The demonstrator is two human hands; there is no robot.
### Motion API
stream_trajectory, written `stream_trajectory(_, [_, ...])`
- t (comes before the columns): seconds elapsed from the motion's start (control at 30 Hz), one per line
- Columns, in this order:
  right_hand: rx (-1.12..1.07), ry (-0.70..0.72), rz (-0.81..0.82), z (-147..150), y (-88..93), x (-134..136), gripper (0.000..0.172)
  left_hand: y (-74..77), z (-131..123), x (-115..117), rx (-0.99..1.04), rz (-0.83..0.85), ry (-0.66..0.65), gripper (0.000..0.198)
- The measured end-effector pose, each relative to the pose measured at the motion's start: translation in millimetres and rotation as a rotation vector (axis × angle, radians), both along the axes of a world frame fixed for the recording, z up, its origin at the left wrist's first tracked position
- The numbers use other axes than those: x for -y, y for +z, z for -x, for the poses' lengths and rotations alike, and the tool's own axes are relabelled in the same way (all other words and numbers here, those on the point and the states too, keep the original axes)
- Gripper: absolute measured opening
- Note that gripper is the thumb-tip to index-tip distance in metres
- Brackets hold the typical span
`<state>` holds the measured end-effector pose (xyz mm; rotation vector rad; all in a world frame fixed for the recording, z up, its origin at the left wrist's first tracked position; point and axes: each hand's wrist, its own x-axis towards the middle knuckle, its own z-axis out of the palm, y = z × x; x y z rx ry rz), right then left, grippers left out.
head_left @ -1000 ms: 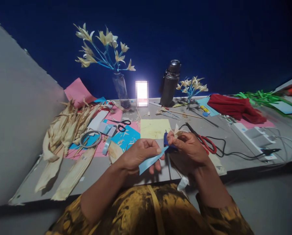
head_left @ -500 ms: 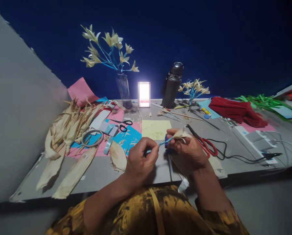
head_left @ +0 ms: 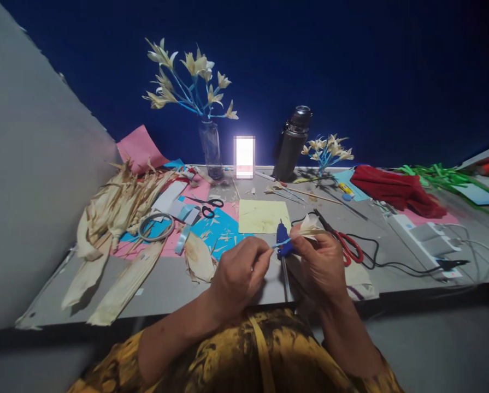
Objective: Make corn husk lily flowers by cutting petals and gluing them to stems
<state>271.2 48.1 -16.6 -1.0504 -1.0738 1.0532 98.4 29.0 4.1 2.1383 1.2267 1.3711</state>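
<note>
Between my hands stretches the thin blue stem (head_left: 282,243) of a husk flower. My left hand (head_left: 244,270) pinches the stem's free end. Just below the pale flower head (head_left: 308,226), my right hand (head_left: 322,259) closes thumb and fingers on the stem. Behind the stem a blue glue gun (head_left: 284,234) lies on the table, its nozzle pointing away from me and a clear glue stick (head_left: 286,275) running out toward the near edge. A yellow paper sheet (head_left: 264,215) lies beyond my hands.
On the left are dried corn husks (head_left: 115,218), a tape roll (head_left: 156,227) and black scissors (head_left: 208,206). A vase (head_left: 211,150) of husk flowers and a flask (head_left: 292,144) stand at the back. Red-handled pliers (head_left: 351,248) and a power strip (head_left: 420,240) sit right, with cables.
My right hand has turned and drawn slightly toward me, uncovering the glue gun. The left hand has shifted a little right. The camera view has shifted slightly.
</note>
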Motion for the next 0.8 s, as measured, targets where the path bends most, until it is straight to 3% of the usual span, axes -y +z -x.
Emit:
stream_trajectory(0.1, [-0.011,0.062,-0.058,-2.7,4.8,-0.3,0.010,15.5,4.1,0.0,0.232,0.514,-0.108,0.015])
stream_trajectory(0.2, [-0.054,0.156,-0.097,-5.9,11.0,-2.6,0.013,20.4,9.2,-6.0,0.508,0.973,-0.333,0.025])
stream_trajectory(0.3, [-0.115,0.255,-0.094,-8.3,17.9,-5.7,0.015,14.9,11.8,-12.1,0.692,1.212,-0.501,0.031])
stream_trajectory(0.47, [-0.181,0.374,-0.122,-7.9,25.7,-13.4,0.019,5.8,6.1,-12.3,0.845,1.425,-0.740,0.029])
stream_trajectory(0.53, [-0.204,0.442,-0.115,-7.6,24.8,-18.7,0.021,6.7,2.3,-10.1,0.869,1.409,-0.719,0.029])
stream_trajectory(0.6, [-0.237,0.490,-0.100,-8.1,20.9,-24.5,0.022,10.2,-0.8,-7.4,0.815,1.266,-0.576,0.027])
stream_trajectory(0.73, [-0.344,0.502,-0.022,-9.4,9.4,-30.0,0.031,16.4,-3.4,-1.3,0.481,0.660,-0.094,0.017])
stream_trajectory(0.8, [-0.396,0.461,0.065,-7.4,4.7,-27.1,0.042,14.0,-3.3,1.0,0.358,0.370,0.026,0.014])
